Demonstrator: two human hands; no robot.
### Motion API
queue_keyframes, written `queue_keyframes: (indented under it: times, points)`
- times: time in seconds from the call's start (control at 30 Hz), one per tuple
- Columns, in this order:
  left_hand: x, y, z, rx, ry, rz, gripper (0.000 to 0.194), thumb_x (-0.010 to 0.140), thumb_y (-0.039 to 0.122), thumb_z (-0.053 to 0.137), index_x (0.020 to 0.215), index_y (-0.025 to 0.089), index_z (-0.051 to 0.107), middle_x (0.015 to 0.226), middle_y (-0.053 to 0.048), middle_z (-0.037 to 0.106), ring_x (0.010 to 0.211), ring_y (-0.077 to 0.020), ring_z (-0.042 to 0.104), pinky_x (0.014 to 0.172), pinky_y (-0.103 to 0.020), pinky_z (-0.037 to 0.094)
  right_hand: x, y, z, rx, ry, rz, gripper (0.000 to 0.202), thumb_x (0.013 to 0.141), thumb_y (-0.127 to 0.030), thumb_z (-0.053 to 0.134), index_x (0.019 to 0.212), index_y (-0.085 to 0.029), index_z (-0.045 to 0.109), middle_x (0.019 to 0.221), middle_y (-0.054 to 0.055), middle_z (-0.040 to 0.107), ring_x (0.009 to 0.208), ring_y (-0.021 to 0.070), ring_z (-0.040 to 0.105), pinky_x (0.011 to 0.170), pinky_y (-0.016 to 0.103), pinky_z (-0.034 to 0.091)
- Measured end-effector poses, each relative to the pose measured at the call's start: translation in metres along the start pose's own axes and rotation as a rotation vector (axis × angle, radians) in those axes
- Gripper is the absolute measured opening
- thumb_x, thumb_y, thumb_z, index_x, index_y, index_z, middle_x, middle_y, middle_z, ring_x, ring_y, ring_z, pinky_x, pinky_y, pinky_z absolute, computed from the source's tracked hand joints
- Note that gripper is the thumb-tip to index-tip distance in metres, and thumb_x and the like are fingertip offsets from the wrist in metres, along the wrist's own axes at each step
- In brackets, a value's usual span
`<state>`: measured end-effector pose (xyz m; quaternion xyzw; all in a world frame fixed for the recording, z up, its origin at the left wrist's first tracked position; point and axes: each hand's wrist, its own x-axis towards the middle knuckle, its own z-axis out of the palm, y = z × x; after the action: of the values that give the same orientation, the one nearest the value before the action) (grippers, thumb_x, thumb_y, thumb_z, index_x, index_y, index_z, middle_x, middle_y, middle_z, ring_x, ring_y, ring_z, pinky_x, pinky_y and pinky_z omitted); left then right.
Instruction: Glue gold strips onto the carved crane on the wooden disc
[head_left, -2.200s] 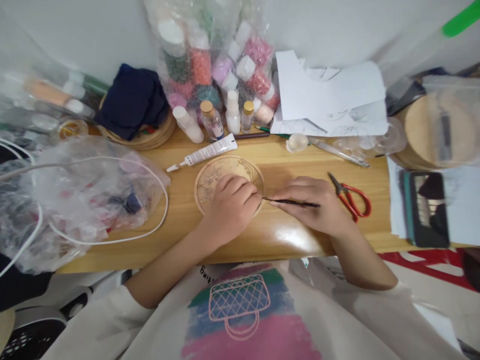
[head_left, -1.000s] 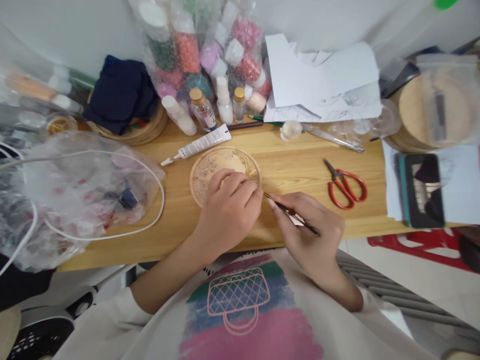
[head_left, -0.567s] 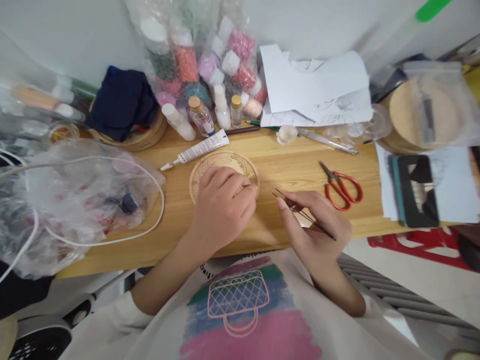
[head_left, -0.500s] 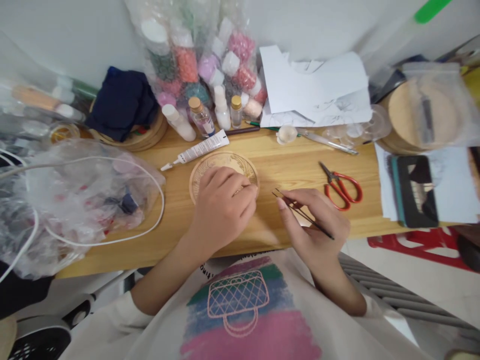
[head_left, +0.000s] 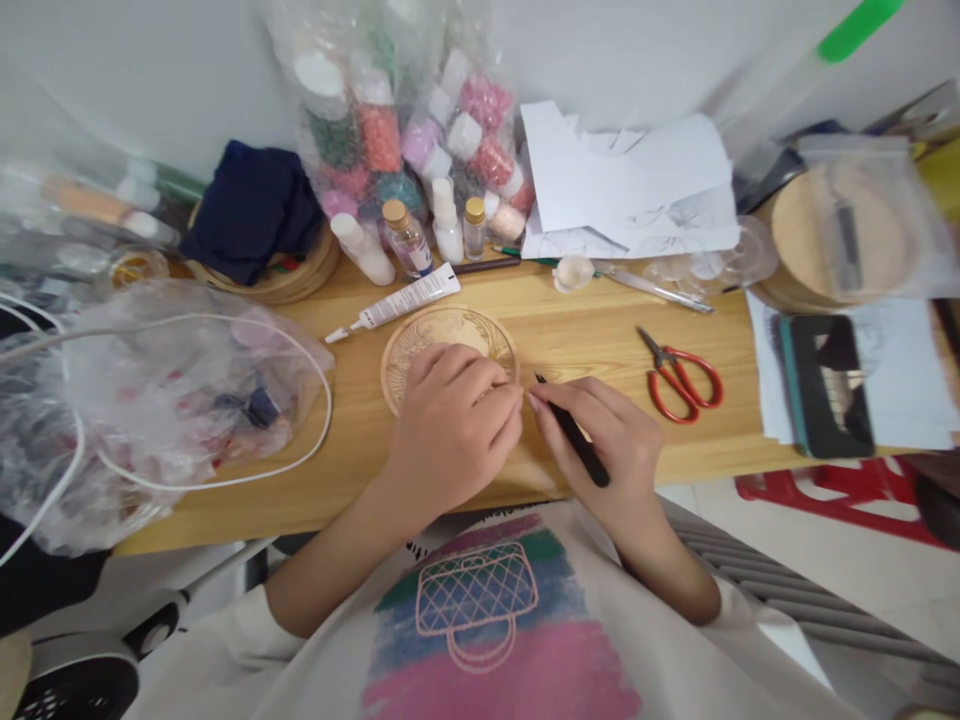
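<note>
A pair of black tweezers (head_left: 576, 440) is held in my right hand (head_left: 615, 440), tips pointing up and left. Over the near part of a round wooden disc (head_left: 420, 335) with carved patterns lies my left hand (head_left: 454, 425), its fingers curled together. Whatever those fingers may pinch is hidden. My right fingertips are just right of the left ones, close to the disc's edge. Behind the disc lies a white glue tube (head_left: 411, 298) with a narrow nozzle. Red-handled scissors (head_left: 682, 375) rest to the right of my right hand.
Small bottles (head_left: 406, 238) and a clear bag of coloured jars (head_left: 382, 135) stand at the back. Crumpled plastic bags (head_left: 165, 390) and a white cable (head_left: 326, 400) lie left. Papers (head_left: 630, 190), a craft knife (head_left: 660, 290) and a dark phone-like slab (head_left: 829, 385) are right.
My right hand has moved left, close to my left fingertips, and the tweezers have turned in its grip. The left hand has shifted slightly right.
</note>
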<state>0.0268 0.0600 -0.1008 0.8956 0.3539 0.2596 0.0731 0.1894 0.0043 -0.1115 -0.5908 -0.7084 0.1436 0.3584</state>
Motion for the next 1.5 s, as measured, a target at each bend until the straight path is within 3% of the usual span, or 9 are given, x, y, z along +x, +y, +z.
queue_keyframes:
  times: [0.33,0.57,0.7,0.87,1.37,1.5]
  points:
    - [-0.005,-0.001,0.008,0.007,0.011,-0.01,0.017,0.09,0.015,0.054,0.075,0.021,0.06,0.076,-0.001,0.067,0.081,-0.0201,0.057,0.082,-0.042,0.048,0.0,0.005,0.007,-0.085,0.029,-0.082,0.015,0.091,-0.019,0.057,0.092,-0.018,0.071,0.07,0.004,0.068,0.062,0.0149,0.062,0.057,0.026,0.046]
    - [-0.01,-0.015,0.025,0.094,-0.028,0.069,0.017,0.089,0.015,0.055,0.074,0.019,0.061,0.077,-0.002,0.067,0.08,-0.0198,0.056,0.078,-0.039,0.044,0.004,0.025,0.017,-0.213,-0.05,-0.173,0.017,0.091,-0.019,0.057,0.087,-0.017,0.073,0.065,0.003,0.066,0.058,0.0149,0.059,0.055,0.026,0.04]
    - [-0.011,-0.029,0.026,0.104,-0.011,0.078,0.009,0.087,0.024,0.063,0.084,0.016,0.065,0.084,-0.005,0.069,0.083,-0.0219,0.057,0.08,-0.04,0.045,0.008,0.04,0.028,-0.232,0.021,-0.172,0.015,0.091,-0.019,0.058,0.086,-0.017,0.073,0.065,0.002,0.066,0.06,0.0143,0.06,0.056,0.025,0.04]
    - [-0.018,-0.045,0.029,0.099,0.06,0.158,0.008,0.086,0.019,0.064,0.093,0.015,0.066,0.087,-0.004,0.071,0.083,-0.021,0.059,0.083,-0.039,0.046,0.008,0.051,0.041,-0.214,0.094,-0.218,0.011,0.089,-0.019,0.062,0.087,-0.015,0.071,0.069,0.004,0.07,0.062,0.0138,0.062,0.059,0.024,0.044]
    - [-0.015,-0.038,0.047,0.046,0.001,0.009,0.013,0.094,0.016,0.055,0.087,0.017,0.066,0.085,-0.003,0.07,0.084,-0.0194,0.056,0.079,-0.036,0.043,0.006,0.044,0.048,-0.182,0.081,-0.189,0.01,0.082,-0.014,0.069,0.091,-0.018,0.068,0.069,0.003,0.071,0.06,0.0143,0.063,0.057,0.026,0.047]
    - [-0.017,-0.041,0.047,0.043,0.005,0.003,0.013,0.093,0.016,0.057,0.086,0.018,0.067,0.082,-0.002,0.069,0.082,-0.019,0.055,0.079,-0.036,0.043,0.009,0.05,0.035,-0.137,-0.025,-0.183,0.014,0.087,-0.016,0.064,0.099,-0.02,0.068,0.081,0.005,0.073,0.071,0.0156,0.066,0.064,0.027,0.052]
